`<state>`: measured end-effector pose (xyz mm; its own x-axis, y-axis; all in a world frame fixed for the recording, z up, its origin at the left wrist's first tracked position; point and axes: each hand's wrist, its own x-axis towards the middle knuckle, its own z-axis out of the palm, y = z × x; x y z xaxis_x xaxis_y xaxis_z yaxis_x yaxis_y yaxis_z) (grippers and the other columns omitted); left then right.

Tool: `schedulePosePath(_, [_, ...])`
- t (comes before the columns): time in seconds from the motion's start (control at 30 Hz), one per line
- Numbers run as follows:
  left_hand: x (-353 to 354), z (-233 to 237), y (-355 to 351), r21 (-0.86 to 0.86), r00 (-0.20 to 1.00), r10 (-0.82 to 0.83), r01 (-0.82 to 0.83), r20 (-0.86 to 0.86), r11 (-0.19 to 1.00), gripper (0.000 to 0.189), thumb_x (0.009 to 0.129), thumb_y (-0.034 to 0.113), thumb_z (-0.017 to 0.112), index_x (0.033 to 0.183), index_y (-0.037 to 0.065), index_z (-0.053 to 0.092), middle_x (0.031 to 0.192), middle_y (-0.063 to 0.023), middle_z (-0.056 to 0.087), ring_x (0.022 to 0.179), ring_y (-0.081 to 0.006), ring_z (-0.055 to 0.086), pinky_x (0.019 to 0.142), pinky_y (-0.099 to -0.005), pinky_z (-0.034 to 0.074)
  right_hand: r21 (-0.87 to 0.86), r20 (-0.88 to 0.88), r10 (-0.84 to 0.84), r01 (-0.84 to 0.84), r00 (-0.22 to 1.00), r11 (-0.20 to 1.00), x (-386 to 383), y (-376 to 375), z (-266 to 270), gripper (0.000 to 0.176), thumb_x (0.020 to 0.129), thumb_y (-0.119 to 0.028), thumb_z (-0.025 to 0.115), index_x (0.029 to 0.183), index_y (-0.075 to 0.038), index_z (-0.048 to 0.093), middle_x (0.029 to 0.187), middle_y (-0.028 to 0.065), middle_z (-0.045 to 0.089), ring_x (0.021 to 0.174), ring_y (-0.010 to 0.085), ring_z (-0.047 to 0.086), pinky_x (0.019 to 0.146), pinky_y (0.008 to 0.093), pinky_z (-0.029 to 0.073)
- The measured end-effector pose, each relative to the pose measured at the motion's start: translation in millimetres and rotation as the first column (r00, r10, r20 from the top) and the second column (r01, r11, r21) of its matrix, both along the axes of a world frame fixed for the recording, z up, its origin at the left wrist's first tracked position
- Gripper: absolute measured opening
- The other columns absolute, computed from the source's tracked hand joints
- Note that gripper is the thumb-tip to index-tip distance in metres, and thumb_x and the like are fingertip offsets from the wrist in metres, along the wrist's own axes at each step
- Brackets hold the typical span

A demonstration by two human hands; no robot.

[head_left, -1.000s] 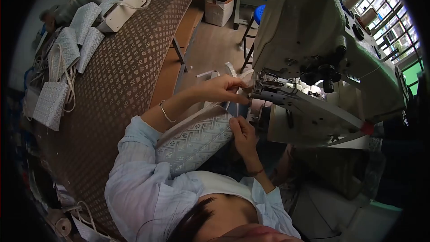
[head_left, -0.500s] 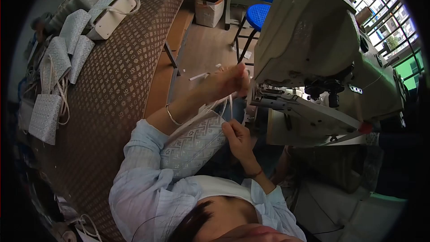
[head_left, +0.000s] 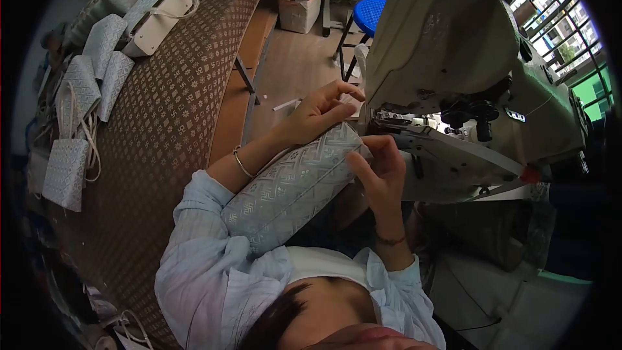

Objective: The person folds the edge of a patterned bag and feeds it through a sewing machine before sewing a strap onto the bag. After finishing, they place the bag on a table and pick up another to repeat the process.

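Observation:
A silver-white patterned bag (head_left: 285, 188) lies slantwise across the lap, under my left forearm. My left hand (head_left: 327, 111) is over its upper end, the thumb and curved index finger apart, with no held object visible between them. Beside the fingertips a pale strap (head_left: 361, 61) sticks up. At the bag's upper right corner, my right hand (head_left: 382, 165) pinches the edge between thumb and fingers. The sewing machine (head_left: 447, 45) stands just right of both hands.
On the left, a brown patterned cloth (head_left: 175, 71) covers a table bearing several silver-white bags (head_left: 67, 165) and a white handbag (head_left: 165, 23). Farther back are a carton (head_left: 300, 13) and a blue stool (head_left: 369, 16). Barred windows (head_left: 560, 26) are at the upper right.
My left hand has come down onto the bag's upper end. My right hand has moved right and up to the bag's corner. The bag has risen and shows more of its surface.

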<state>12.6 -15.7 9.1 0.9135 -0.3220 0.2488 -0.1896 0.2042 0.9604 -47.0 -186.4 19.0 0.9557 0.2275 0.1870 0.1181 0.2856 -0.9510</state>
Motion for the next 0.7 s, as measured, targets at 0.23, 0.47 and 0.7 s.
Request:
schedulePosePath(0.23, [23,7,-4,0.18,0.999,0.032,-0.034,0.014,0.983,0.029,0.094,0.018,0.053,0.118,0.002,0.05,0.053,0.0101,0.045,0.047,0.0019,0.035,0.046,-0.0196,0.024,-0.075,-0.019,-0.013,0.011,1.0,0.997,5,-16,-2,0.021,0.086,-0.008,0.066,0.103,0.0,0.057,0.09,0.0013,0.062,0.081,0.0047,0.054,0.071,0.0182,0.043])
schedulePosePath(0.47, [65,-11,-7,0.431,0.917,-0.064,-0.122,0.393,0.894,0.021,0.083,0.008,0.054,0.102,0.001,0.057,0.05,0.0009,0.047,0.045,-0.0063,0.04,0.043,-0.0267,0.032,-0.002,-0.087,-0.117,0.117,0.989,0.993,4,-16,-6,0.018,0.09,-0.01,0.062,0.104,0.001,0.059,0.091,0.0003,0.062,0.08,0.0035,0.054,0.07,0.0167,0.041])
schedulePosePath(0.7, [68,29,-13,0.597,0.722,-0.245,-0.28,0.647,0.752,0.024,0.083,0.012,0.056,0.104,0.0,0.061,0.091,-0.014,0.065,0.078,-0.0187,0.06,0.069,-0.0318,0.049,0.049,-0.151,-0.141,0.15,0.978,0.987,3,-13,-6,0.018,0.091,-0.011,0.061,0.104,0.001,0.058,0.091,0.0004,0.063,0.08,0.0029,0.054,0.07,0.0165,0.042])
